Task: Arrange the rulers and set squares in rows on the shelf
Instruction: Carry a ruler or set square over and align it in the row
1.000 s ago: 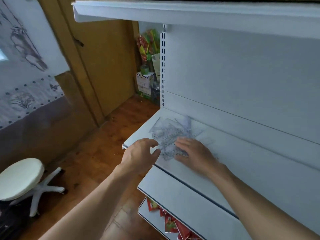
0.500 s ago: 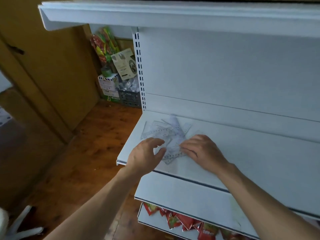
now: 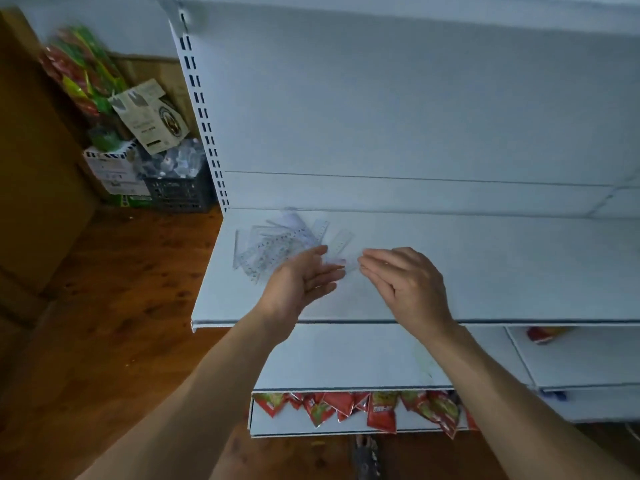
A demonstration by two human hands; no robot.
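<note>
On the head camera I saw the clear rulers and set squares (image 3: 277, 247) heaped loosely at the left end of the white shelf (image 3: 485, 271). The left hand (image 3: 301, 282) hovered beside them, grip slack and fingers straight. The right hand (image 3: 405, 282) perhaps pinched one clear piece, though I couldn't tell. I judged a careless sweep could push pieces off the open edge onto the wooden floor (image 3: 121, 289). Below hung snack packets (image 3: 346, 407).

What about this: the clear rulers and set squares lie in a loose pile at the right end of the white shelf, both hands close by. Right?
Wrong end. The head view shows the pile of rulers and set squares at the left end of the shelf, with the left hand and right hand close by.
</note>
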